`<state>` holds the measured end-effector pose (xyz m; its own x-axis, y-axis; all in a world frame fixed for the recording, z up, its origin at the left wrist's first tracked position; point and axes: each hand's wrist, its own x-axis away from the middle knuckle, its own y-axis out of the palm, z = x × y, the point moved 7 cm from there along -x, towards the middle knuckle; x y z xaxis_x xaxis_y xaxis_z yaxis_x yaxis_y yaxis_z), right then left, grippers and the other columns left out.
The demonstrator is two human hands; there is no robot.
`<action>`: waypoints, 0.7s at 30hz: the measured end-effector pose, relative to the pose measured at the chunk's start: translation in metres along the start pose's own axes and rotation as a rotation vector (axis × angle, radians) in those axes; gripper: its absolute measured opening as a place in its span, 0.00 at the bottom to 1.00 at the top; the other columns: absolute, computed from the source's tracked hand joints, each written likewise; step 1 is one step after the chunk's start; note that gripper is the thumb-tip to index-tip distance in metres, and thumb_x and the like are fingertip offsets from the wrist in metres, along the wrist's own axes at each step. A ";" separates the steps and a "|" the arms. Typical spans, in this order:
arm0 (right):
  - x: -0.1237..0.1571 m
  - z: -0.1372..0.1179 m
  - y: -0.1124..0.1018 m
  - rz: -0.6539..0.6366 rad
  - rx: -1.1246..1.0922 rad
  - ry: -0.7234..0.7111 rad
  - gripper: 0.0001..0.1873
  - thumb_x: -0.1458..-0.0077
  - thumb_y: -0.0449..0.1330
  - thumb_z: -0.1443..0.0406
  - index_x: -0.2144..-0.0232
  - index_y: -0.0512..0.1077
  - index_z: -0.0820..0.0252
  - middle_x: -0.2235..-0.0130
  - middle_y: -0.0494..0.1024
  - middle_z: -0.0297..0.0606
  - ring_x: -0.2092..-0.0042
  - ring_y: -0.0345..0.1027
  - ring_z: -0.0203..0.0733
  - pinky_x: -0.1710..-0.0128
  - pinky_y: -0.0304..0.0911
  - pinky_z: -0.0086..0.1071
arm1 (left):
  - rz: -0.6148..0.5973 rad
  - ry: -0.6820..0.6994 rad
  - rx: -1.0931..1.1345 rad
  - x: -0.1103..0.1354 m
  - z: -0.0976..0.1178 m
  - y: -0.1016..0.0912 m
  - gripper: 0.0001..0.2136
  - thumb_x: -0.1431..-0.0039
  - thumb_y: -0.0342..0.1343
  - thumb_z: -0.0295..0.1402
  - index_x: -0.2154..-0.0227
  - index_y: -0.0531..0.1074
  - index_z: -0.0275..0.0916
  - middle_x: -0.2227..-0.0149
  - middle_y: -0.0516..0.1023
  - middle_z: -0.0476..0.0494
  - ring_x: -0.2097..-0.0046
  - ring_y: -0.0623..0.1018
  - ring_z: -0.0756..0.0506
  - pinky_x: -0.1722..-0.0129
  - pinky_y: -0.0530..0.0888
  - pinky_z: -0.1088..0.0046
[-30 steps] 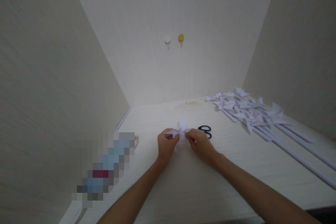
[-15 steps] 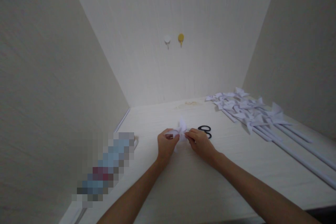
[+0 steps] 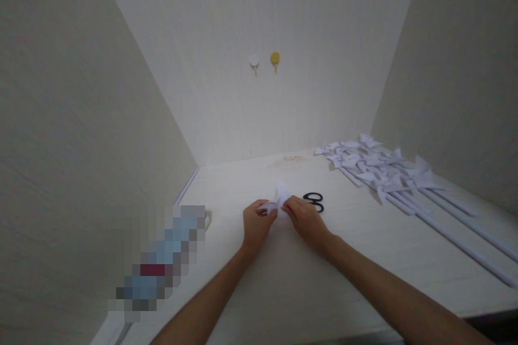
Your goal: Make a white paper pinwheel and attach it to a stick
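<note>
A small folded white paper piece (image 3: pixel 280 195) is held between both hands at the middle of the white table (image 3: pixel 283 280). My left hand (image 3: pixel 256 222) pinches its left side with curled fingers. My right hand (image 3: pixel 304 219) pinches its right side, fingers pressed together. A pointed flap of the paper sticks up above the fingertips. Black scissors (image 3: pixel 314 201) lie flat on the table just behind my right hand.
Several white paper pinwheels on long white sticks (image 3: pixel 388 175) lie in a heap at the back right, sticks running toward the right edge. A blurred-out object (image 3: pixel 162 259) lies at the left by the wall. Two small hooks, white (image 3: pixel 254 62) and yellow (image 3: pixel 275 59), hang on the back wall.
The hands stay pinched on the paper piece, with only a slight shift of the fingers. The view has nudged a little to the right.
</note>
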<state>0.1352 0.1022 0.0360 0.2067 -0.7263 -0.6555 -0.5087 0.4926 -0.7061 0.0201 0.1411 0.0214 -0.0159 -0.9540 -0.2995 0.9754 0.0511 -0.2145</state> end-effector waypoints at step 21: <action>0.001 0.006 0.004 -0.029 -0.068 0.063 0.09 0.47 0.49 0.69 0.78 0.64 0.62 0.76 0.69 0.37 0.73 0.62 0.36 0.72 0.54 0.27 | 0.008 0.008 0.004 -0.001 -0.002 -0.001 0.05 0.65 0.56 0.26 0.79 0.72 0.34 0.80 0.74 0.49 0.78 0.73 0.50 0.79 0.69 0.78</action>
<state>0.1389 0.1060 0.0309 0.1702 -0.7698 -0.6151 -0.5588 0.4388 -0.7037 0.0189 0.1427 0.0196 -0.0098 -0.9512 -0.3083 0.9763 0.0575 -0.2086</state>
